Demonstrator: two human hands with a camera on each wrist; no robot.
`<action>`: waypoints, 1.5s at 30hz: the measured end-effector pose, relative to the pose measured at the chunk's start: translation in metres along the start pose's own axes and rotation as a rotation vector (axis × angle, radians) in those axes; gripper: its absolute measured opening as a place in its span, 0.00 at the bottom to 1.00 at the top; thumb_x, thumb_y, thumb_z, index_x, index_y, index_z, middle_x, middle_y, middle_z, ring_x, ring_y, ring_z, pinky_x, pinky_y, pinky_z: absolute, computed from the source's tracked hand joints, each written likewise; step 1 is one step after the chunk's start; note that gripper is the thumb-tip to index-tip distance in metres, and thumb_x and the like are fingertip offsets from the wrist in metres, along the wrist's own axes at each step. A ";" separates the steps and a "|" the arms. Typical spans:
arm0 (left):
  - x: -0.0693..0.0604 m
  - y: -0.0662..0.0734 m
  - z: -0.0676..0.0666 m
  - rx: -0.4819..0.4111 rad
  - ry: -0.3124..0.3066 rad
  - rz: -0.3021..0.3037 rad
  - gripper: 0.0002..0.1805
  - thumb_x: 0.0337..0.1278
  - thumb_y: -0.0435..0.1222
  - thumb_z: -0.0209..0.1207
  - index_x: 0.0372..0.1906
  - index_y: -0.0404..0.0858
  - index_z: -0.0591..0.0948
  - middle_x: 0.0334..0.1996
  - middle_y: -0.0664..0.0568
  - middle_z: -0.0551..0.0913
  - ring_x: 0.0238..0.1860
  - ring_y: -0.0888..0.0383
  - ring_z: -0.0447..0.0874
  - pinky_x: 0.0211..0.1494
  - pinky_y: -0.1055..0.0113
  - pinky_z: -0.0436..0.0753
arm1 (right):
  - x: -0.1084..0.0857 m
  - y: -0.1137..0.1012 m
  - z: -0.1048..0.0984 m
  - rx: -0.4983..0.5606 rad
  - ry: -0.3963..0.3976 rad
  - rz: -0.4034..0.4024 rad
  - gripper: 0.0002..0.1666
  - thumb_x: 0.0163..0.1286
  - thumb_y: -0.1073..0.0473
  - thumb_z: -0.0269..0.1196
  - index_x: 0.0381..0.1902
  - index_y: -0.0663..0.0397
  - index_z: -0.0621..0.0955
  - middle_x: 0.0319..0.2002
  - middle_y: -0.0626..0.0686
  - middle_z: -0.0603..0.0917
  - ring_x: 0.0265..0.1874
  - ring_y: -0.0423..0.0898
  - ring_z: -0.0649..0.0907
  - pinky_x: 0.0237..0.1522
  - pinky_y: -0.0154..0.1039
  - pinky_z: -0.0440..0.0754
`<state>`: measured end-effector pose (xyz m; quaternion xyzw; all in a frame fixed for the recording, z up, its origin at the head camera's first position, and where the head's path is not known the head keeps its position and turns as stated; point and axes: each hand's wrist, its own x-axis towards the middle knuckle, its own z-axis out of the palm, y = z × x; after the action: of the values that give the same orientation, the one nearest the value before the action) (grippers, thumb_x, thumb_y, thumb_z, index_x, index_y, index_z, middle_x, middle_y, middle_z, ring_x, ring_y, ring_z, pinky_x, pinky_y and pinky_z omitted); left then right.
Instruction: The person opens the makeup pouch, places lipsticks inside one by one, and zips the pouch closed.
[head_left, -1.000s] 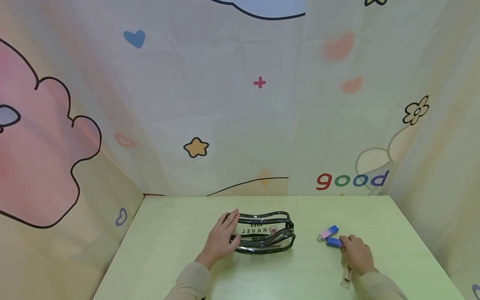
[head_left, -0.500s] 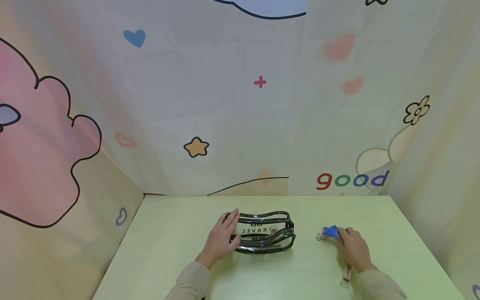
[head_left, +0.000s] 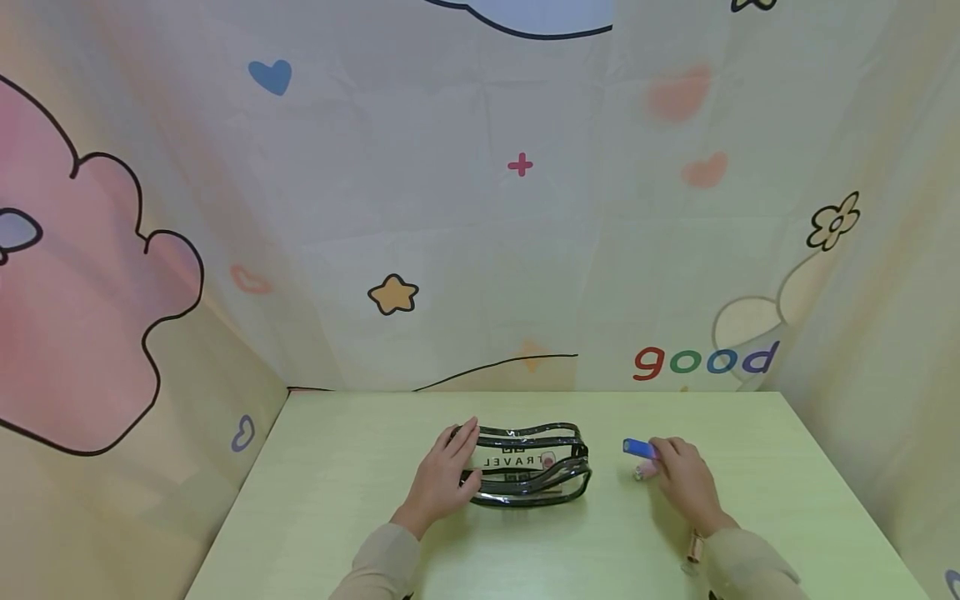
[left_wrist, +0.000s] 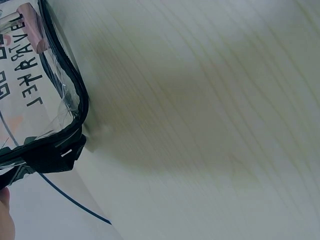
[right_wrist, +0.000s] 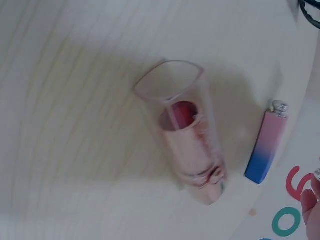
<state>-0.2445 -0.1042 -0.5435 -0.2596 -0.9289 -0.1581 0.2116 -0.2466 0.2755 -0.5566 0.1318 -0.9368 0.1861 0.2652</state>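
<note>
My left hand (head_left: 444,479) rests on the left end of a clear pouch (head_left: 525,487) with black piping and "TRAVEL" lettering; its fingers lie straight and together. A pink tube (left_wrist: 33,27) shows through the clear plastic in the left wrist view. My right hand (head_left: 686,479) pinches a blue lipstick (head_left: 637,448), held above the table right of the pouch. Below it lies a pink-to-blue lipstick (right_wrist: 267,145) with a silver end, partly hidden by the hand in the head view. Near my right wrist lies a rosy-gold lipstick (right_wrist: 192,150) with a clear cap.
The pale wood-grain table (head_left: 337,467) bears all of these things. A printed curtain (head_left: 450,208) hangs behind it, with more cloth at both sides.
My right hand has lifted the blue lipstick and moved it left and away from me, over the other lipstick. My left hand and the pouch have stayed still.
</note>
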 end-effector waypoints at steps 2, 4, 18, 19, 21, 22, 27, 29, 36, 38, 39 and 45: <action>0.000 0.000 0.000 -0.002 -0.006 -0.003 0.33 0.49 0.43 0.53 0.63 0.38 0.64 0.65 0.53 0.61 0.62 0.49 0.61 0.60 0.58 0.68 | 0.003 -0.004 0.000 0.014 0.002 -0.011 0.16 0.49 0.70 0.63 0.40 0.62 0.77 0.32 0.57 0.77 0.31 0.54 0.75 0.32 0.49 0.73; 0.000 0.001 -0.001 0.002 -0.019 -0.011 0.33 0.50 0.43 0.53 0.63 0.39 0.63 0.66 0.54 0.60 0.63 0.49 0.61 0.61 0.58 0.68 | 0.005 -0.008 -0.001 0.026 0.001 -0.014 0.17 0.49 0.70 0.64 0.40 0.62 0.77 0.31 0.57 0.76 0.31 0.54 0.74 0.33 0.49 0.73; 0.000 0.002 -0.002 -0.008 -0.053 -0.032 0.33 0.51 0.43 0.53 0.64 0.39 0.61 0.67 0.55 0.58 0.64 0.50 0.59 0.63 0.59 0.65 | 0.021 -0.030 -0.003 0.072 0.042 -0.076 0.17 0.48 0.73 0.64 0.39 0.61 0.77 0.33 0.56 0.77 0.34 0.52 0.74 0.35 0.47 0.76; 0.000 0.002 -0.003 -0.005 -0.051 -0.028 0.34 0.50 0.43 0.53 0.64 0.39 0.61 0.67 0.55 0.58 0.64 0.50 0.59 0.63 0.59 0.65 | 0.022 -0.032 -0.003 0.076 0.044 -0.082 0.17 0.48 0.73 0.64 0.39 0.60 0.77 0.33 0.56 0.77 0.34 0.52 0.74 0.36 0.47 0.76; 0.000 0.002 -0.003 0.001 -0.040 -0.017 0.34 0.50 0.43 0.53 0.64 0.39 0.62 0.67 0.55 0.58 0.64 0.50 0.60 0.62 0.59 0.66 | 0.025 -0.036 -0.003 0.084 0.051 -0.098 0.18 0.47 0.74 0.63 0.39 0.61 0.77 0.33 0.56 0.77 0.35 0.52 0.74 0.36 0.48 0.76; 0.000 0.002 -0.002 0.005 -0.034 -0.012 0.34 0.50 0.42 0.54 0.64 0.38 0.62 0.66 0.54 0.59 0.63 0.49 0.60 0.62 0.59 0.66 | 0.026 -0.038 -0.003 0.089 0.056 -0.107 0.18 0.47 0.74 0.63 0.38 0.61 0.77 0.33 0.57 0.77 0.35 0.53 0.75 0.37 0.49 0.76; 0.000 0.001 -0.002 0.013 -0.035 -0.011 0.34 0.50 0.43 0.53 0.64 0.38 0.62 0.66 0.54 0.58 0.64 0.49 0.60 0.63 0.60 0.65 | 0.033 -0.052 -0.005 0.101 0.056 -0.130 0.18 0.47 0.74 0.64 0.39 0.61 0.78 0.33 0.57 0.77 0.35 0.53 0.75 0.38 0.48 0.77; 0.000 0.001 -0.002 0.013 -0.037 -0.013 0.34 0.50 0.43 0.53 0.64 0.39 0.61 0.67 0.55 0.58 0.64 0.49 0.59 0.63 0.60 0.65 | 0.035 -0.057 -0.006 0.104 0.042 -0.135 0.18 0.48 0.73 0.63 0.39 0.61 0.78 0.34 0.56 0.77 0.36 0.52 0.75 0.38 0.47 0.77; 0.000 0.001 -0.002 0.018 -0.044 -0.017 0.34 0.50 0.42 0.53 0.65 0.39 0.61 0.67 0.55 0.57 0.64 0.50 0.59 0.64 0.60 0.64 | 0.042 -0.073 -0.006 0.114 0.046 -0.206 0.18 0.49 0.71 0.64 0.41 0.60 0.78 0.35 0.55 0.77 0.38 0.51 0.75 0.39 0.46 0.78; 0.000 0.001 -0.002 0.016 -0.046 -0.019 0.34 0.50 0.42 0.53 0.65 0.39 0.61 0.67 0.55 0.57 0.64 0.50 0.59 0.64 0.60 0.64 | 0.044 -0.076 -0.005 0.119 0.056 -0.227 0.18 0.48 0.72 0.64 0.41 0.60 0.78 0.35 0.55 0.78 0.38 0.50 0.75 0.39 0.45 0.78; 0.000 0.001 -0.002 0.016 -0.047 -0.019 0.34 0.50 0.43 0.53 0.65 0.39 0.61 0.67 0.56 0.57 0.64 0.50 0.59 0.64 0.60 0.64 | 0.044 -0.078 -0.004 0.120 0.063 -0.239 0.19 0.47 0.72 0.65 0.40 0.60 0.79 0.34 0.55 0.78 0.37 0.50 0.75 0.39 0.45 0.78; 0.000 0.000 -0.001 0.008 -0.049 -0.017 0.34 0.50 0.43 0.53 0.64 0.39 0.61 0.67 0.55 0.58 0.64 0.50 0.59 0.64 0.60 0.64 | 0.049 -0.089 -0.003 0.126 0.063 -0.279 0.19 0.47 0.71 0.65 0.40 0.59 0.79 0.34 0.54 0.78 0.36 0.50 0.76 0.38 0.44 0.78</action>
<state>-0.2443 -0.1041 -0.5424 -0.2546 -0.9365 -0.1499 0.1886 -0.2551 0.1897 -0.5026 0.2710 -0.8872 0.2099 0.3089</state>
